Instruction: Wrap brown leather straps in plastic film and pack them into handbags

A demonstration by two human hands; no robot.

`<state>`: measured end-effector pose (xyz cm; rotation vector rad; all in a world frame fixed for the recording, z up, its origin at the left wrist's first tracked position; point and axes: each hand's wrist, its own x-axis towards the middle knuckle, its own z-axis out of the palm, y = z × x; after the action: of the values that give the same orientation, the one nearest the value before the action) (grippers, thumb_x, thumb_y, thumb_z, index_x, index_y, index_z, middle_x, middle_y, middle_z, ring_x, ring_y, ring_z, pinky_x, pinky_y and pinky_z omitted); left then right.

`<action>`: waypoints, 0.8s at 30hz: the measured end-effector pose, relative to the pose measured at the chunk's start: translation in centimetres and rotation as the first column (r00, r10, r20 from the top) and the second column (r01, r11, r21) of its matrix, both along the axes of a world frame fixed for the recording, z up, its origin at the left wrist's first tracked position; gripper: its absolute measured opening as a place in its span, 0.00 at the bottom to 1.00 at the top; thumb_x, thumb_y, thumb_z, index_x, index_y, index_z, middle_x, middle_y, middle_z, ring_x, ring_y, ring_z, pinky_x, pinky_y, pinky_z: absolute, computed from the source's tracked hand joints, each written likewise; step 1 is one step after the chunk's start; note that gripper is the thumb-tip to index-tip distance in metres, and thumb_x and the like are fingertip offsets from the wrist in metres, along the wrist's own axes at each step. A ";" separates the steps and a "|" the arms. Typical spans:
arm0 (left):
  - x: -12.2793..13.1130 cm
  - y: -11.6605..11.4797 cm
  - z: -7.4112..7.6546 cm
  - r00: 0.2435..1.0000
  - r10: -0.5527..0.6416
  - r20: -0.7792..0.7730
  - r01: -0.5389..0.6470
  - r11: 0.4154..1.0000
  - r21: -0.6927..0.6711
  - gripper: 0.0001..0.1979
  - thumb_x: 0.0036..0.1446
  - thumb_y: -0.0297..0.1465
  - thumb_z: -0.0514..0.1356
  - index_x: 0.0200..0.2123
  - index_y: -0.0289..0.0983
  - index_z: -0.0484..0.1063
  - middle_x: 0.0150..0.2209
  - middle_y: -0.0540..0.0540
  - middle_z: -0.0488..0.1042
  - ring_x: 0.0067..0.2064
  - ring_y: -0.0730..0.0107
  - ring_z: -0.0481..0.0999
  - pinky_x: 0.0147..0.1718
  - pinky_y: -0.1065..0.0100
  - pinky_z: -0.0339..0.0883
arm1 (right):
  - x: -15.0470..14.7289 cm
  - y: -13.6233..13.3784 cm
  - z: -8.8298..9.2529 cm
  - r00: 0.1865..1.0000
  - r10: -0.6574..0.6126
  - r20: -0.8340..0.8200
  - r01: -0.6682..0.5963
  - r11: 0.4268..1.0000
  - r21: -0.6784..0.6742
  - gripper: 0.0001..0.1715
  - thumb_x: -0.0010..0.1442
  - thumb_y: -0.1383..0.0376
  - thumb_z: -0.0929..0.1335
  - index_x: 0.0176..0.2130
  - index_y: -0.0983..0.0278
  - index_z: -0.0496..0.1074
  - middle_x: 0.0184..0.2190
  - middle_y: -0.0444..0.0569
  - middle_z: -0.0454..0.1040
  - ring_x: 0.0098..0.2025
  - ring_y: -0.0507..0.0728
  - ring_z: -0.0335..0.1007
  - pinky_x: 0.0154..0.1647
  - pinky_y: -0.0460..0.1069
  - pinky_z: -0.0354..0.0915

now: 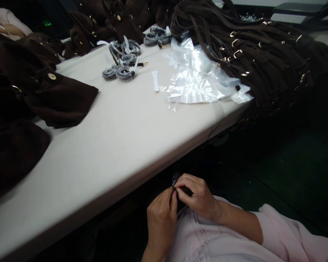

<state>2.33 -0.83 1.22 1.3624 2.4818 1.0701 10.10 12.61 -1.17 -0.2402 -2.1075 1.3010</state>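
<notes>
Both hands are low in my lap, below the front edge of the white table (120, 138). My left hand (161, 218) and my right hand (198, 196) pinch the same small dark object (176, 179), which looks wrapped in clear plastic; most of it is hidden between the fingers. I wear a pale pink garment (207, 240). On the table, far from my hands, lie several coiled dark straps in plastic wrap (122, 62) with white ties.
Dark brown suede bags (51, 94) lie on the table's left side and at the back. A heap of brown straps with gold buckles (251, 51) covers the right end. Clear plastic bags (199, 80) lie beside the heap. Another person's sleeve (5, 20) shows at far left.
</notes>
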 end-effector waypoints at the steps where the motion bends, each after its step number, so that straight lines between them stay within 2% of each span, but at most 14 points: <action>1: 0.0 0.0 -0.2 0.998 -0.013 -0.069 0.014 1.000 0.009 0.09 0.65 0.26 0.54 0.44 0.36 0.73 0.35 0.44 0.79 0.34 0.64 0.79 0.35 0.68 0.69 | 0.0 0.0 0.0 1.000 0.007 0.000 -0.007 1.000 0.013 0.09 0.59 0.76 0.65 0.36 0.64 0.70 0.29 0.47 0.71 0.32 0.54 0.67 0.33 0.48 0.64; 2: 0.1 0.0 -0.4 0.994 -0.019 -0.105 0.021 1.000 0.017 0.09 0.65 0.25 0.54 0.43 0.36 0.73 0.35 0.44 0.78 0.34 0.64 0.79 0.35 0.68 0.69 | 0.1 0.0 0.0 1.000 0.017 -0.005 -0.017 0.999 0.035 0.08 0.59 0.76 0.64 0.36 0.65 0.70 0.29 0.47 0.71 0.31 0.54 0.67 0.33 0.49 0.64; 4: 0.1 -0.1 -0.6 0.998 -0.006 -0.062 0.008 0.999 0.034 0.09 0.65 0.25 0.54 0.42 0.37 0.74 0.33 0.45 0.78 0.33 0.65 0.78 0.34 0.68 0.69 | 0.3 0.0 0.1 0.999 0.041 -0.020 -0.040 0.995 0.088 0.08 0.60 0.76 0.64 0.37 0.65 0.70 0.29 0.48 0.71 0.31 0.54 0.67 0.33 0.49 0.64; 6: 0.2 0.0 -0.6 0.990 0.060 0.129 -0.066 0.997 0.045 0.07 0.65 0.28 0.55 0.40 0.38 0.74 0.33 0.46 0.78 0.33 0.67 0.78 0.34 0.70 0.69 | 0.4 0.0 0.1 0.997 0.064 -0.035 -0.058 0.989 0.137 0.09 0.61 0.76 0.63 0.38 0.65 0.69 0.30 0.49 0.72 0.32 0.55 0.67 0.34 0.49 0.65; 7: 0.3 0.0 -0.5 0.958 0.110 0.267 -0.126 0.991 0.041 0.06 0.64 0.30 0.57 0.39 0.38 0.73 0.33 0.47 0.77 0.33 0.68 0.77 0.34 0.71 0.69 | 0.4 0.0 0.1 0.997 0.066 -0.041 -0.059 0.986 0.153 0.09 0.61 0.76 0.63 0.38 0.65 0.69 0.30 0.49 0.72 0.32 0.55 0.67 0.34 0.49 0.65; 8: 0.3 0.1 -0.5 0.896 0.161 0.414 -0.189 0.982 0.027 0.05 0.64 0.32 0.58 0.38 0.38 0.73 0.31 0.48 0.76 0.32 0.69 0.76 0.32 0.72 0.68 | 0.4 -0.1 0.1 0.997 0.065 -0.047 -0.057 0.985 0.162 0.09 0.62 0.76 0.63 0.38 0.65 0.70 0.30 0.49 0.72 0.32 0.55 0.68 0.34 0.49 0.65; 10: 0.3 0.4 -0.4 0.709 0.220 0.669 -0.292 0.957 -0.006 0.09 0.63 0.37 0.59 0.34 0.37 0.72 0.27 0.51 0.73 0.28 0.73 0.72 0.28 0.74 0.65 | 0.4 -0.1 0.1 0.997 0.056 -0.053 -0.048 0.987 0.151 0.08 0.62 0.76 0.64 0.37 0.65 0.70 0.29 0.48 0.72 0.32 0.55 0.67 0.34 0.49 0.65; 12: 0.2 0.5 -0.4 0.540 0.209 0.815 -0.351 0.936 -0.007 0.13 0.61 0.40 0.60 0.31 0.36 0.70 0.24 0.52 0.69 0.24 0.76 0.65 0.25 0.75 0.60 | 0.4 -0.2 0.2 0.998 0.041 -0.055 -0.036 0.994 0.100 0.08 0.61 0.75 0.64 0.36 0.65 0.70 0.29 0.48 0.71 0.31 0.54 0.68 0.33 0.48 0.64; 17: -0.1 0.5 -0.1 0.288 0.081 0.954 -0.405 0.913 0.044 0.12 0.57 0.37 0.66 0.33 0.34 0.71 0.25 0.51 0.70 0.25 0.79 0.62 0.27 0.76 0.58 | 0.4 -0.7 0.8 0.999 0.033 -0.001 -0.033 0.994 -0.108 0.07 0.61 0.74 0.66 0.35 0.63 0.71 0.28 0.46 0.72 0.28 0.52 0.68 0.30 0.46 0.63; 19: -0.2 0.5 0.2 0.129 -0.017 0.992 -0.431 0.900 0.071 0.13 0.55 0.36 0.67 0.31 0.33 0.70 0.25 0.51 0.69 0.25 0.79 0.61 0.27 0.77 0.58 | 0.4 -0.8 1.0 0.999 0.043 0.027 -0.036 0.978 -0.204 0.06 0.61 0.73 0.66 0.35 0.63 0.72 0.28 0.45 0.72 0.26 0.51 0.67 0.28 0.45 0.63; 21: -0.1 0.6 0.5 -0.032 -0.124 0.992 -0.478 0.873 0.094 0.14 0.55 0.35 0.68 0.28 0.33 0.68 0.24 0.52 0.66 0.25 0.81 0.59 0.27 0.77 0.59 | 0.3 -0.8 1.0 0.998 0.043 0.040 -0.032 0.971 -0.238 0.06 0.61 0.72 0.66 0.35 0.63 0.72 0.28 0.45 0.72 0.26 0.51 0.68 0.28 0.45 0.64; 23: 0.0 0.7 0.5 -0.111 -0.191 0.975 -0.522 0.846 0.106 0.15 0.55 0.34 0.68 0.27 0.33 0.66 0.23 0.53 0.64 0.25 0.81 0.59 0.27 0.77 0.60 | 0.3 -0.7 1.0 0.998 0.036 0.041 -0.027 0.978 -0.207 0.06 0.61 0.72 0.66 0.34 0.63 0.72 0.28 0.45 0.72 0.27 0.51 0.68 0.29 0.46 0.64; 24: 0.1 0.8 0.4 -0.100 -0.198 0.975 -0.535 0.837 0.115 0.14 0.54 0.34 0.69 0.28 0.34 0.67 0.24 0.53 0.65 0.25 0.81 0.59 0.28 0.77 0.61 | 0.3 -0.7 0.9 0.999 0.031 0.040 -0.023 0.983 -0.184 0.06 0.60 0.72 0.66 0.34 0.63 0.72 0.27 0.45 0.72 0.27 0.51 0.67 0.29 0.46 0.63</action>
<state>2.46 -0.03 1.64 -0.1819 1.0761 1.8620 10.40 11.89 -0.22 -0.3216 -2.0326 1.5209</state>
